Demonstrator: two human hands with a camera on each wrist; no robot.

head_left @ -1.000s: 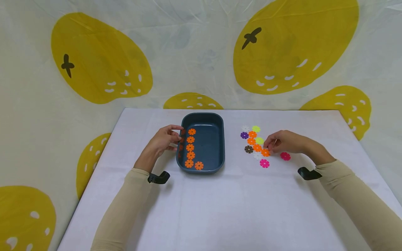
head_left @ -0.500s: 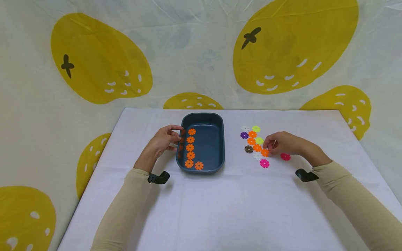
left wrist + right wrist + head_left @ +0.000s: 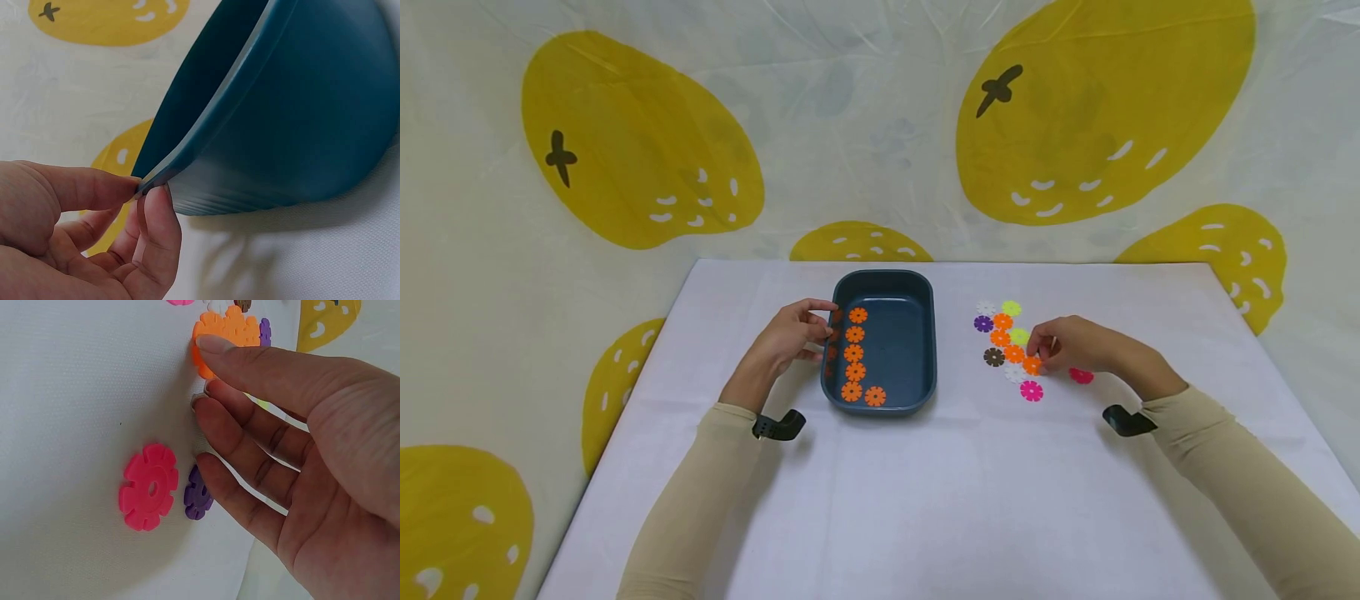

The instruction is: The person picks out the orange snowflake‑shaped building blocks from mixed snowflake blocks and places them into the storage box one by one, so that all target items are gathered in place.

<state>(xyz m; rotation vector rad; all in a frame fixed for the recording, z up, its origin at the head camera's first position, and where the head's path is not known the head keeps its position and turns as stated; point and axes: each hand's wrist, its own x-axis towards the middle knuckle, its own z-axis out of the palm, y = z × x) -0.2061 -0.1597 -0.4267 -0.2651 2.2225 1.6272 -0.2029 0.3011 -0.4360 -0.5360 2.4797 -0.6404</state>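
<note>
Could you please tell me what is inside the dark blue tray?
Six orange discs lie in the tray: five in a column along its left side, one just right of the column's nearest disc. Whatever might lie beneath the discs is covered, so I cannot tell.

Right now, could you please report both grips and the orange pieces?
Left grip pinching rim of tray. Right grip at an orange piece, hold unclear. Six orange pieces in tray. White piece close beside the reached-for one.
</note>
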